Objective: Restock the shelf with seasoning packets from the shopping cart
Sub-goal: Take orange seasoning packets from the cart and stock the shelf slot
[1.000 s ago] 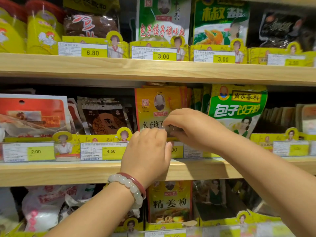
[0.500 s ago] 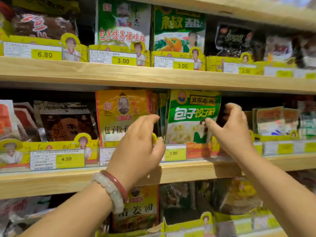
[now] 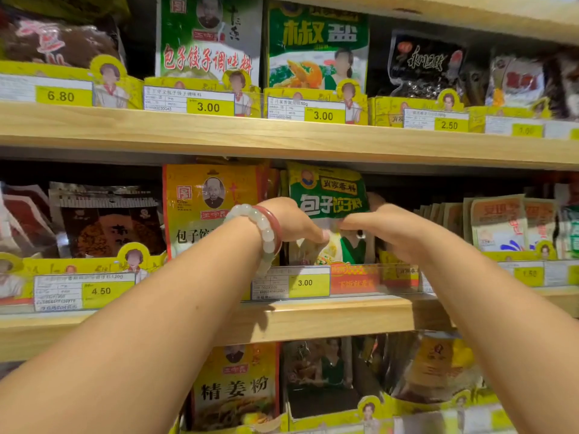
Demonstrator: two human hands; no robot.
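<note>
Packet, green (image 3: 329,195), seasoning: stands upright in the middle shelf (image 3: 313,317) row, behind the price strip (image 3: 291,281), beside a yellow packet (image 3: 200,208). Left hand (image 3: 291,222) and right hand (image 3: 376,225) meet at its front, fingers pinching it, probably to seat it straight. Grip clamped mid-face, packet top above both hands.

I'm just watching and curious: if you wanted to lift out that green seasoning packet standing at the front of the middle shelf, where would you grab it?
Probably by its top edge, from the front and above. The green seasoning packet stands upright, and its lower part sits behind the clear price-tag rail, with the yellow-orange packet close on one side. Both the left hand and right hand touch its middle.
</note>
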